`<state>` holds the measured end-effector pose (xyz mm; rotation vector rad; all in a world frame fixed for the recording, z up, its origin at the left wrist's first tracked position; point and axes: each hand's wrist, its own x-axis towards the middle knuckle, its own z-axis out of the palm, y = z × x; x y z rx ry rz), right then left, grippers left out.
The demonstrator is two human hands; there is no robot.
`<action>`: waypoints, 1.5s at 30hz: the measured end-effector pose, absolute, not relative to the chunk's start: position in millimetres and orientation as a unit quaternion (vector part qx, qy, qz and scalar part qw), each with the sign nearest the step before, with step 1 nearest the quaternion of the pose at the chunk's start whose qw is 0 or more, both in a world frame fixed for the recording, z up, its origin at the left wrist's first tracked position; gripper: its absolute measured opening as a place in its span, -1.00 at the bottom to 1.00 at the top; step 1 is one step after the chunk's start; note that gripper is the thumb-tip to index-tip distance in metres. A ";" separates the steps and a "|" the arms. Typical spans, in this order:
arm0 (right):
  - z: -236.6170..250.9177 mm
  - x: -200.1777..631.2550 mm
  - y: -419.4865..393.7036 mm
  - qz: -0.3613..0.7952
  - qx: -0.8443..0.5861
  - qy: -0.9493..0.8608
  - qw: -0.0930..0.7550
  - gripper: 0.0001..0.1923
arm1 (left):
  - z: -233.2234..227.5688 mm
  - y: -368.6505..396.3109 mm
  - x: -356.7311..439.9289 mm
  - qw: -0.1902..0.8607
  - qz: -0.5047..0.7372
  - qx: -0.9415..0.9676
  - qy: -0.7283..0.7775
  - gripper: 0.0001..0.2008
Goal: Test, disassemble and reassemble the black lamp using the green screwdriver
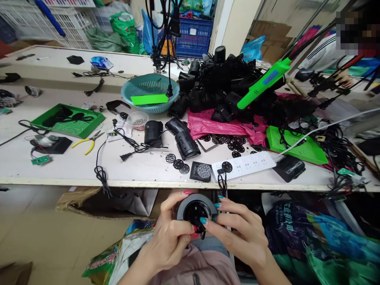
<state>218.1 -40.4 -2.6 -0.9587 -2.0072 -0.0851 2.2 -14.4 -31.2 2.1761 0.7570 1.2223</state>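
Just below the table's front edge, a round black housing [181,211] with a grey-black rim and a dark hollow middle is held over my lap. My left hand [172,233] grips it from the left, with fingers on the rim and thumb low at the opening. My right hand [240,229] holds its right side, fingertips on the rim and one finger reaching into the opening. What lies inside the housing is too dark to make out. On the table just above are a square black piece with a patterned disc [204,171] and several loose perforated black discs [178,164].
A white power strip [249,165] lies along the front edge. Behind it are black cylindrical housings [187,142], a teal basket [127,93], green trays [96,118], yellow-handled pliers [89,142] and a heap of black parts [213,79]. A green electric screwdriver [264,84] hangs at right. Another person [323,53] sits beyond.
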 end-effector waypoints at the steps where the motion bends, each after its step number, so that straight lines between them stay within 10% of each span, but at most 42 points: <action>1: -3.2 217.5 -39.7 -0.027 -0.388 -0.806 0.446 -0.75 | -32.1 -14.3 2.5 0.265 0.453 0.803 0.281 -0.69; 7: 3.8 221.1 -38.9 0.027 -0.371 -0.793 0.482 -0.90 | -32.1 -13.0 3.7 0.264 0.451 0.804 0.284 -0.70; 16: 8.6 345.0 74.8 0.099 -0.515 -0.379 0.763 -0.58 | -33.5 -9.2 6.3 0.266 0.450 0.806 0.279 -0.67; 21: 21.4 413.0 153.5 0.175 -0.528 -0.345 0.756 -0.42 | -31.0 -9.3 9.5 0.275 0.430 0.816 0.271 -0.65; 27: 28.3 411.9 162.3 0.227 -0.499 -0.399 0.735 -0.82 | -32.0 -8.0 7.9 0.278 0.428 0.817 0.270 -0.64; 45: 21.4 282.3 113.8 0.242 -0.399 -0.435 0.770 -0.27 | -39.7 -10.9 -3.0 0.278 0.444 0.796 0.301 -0.70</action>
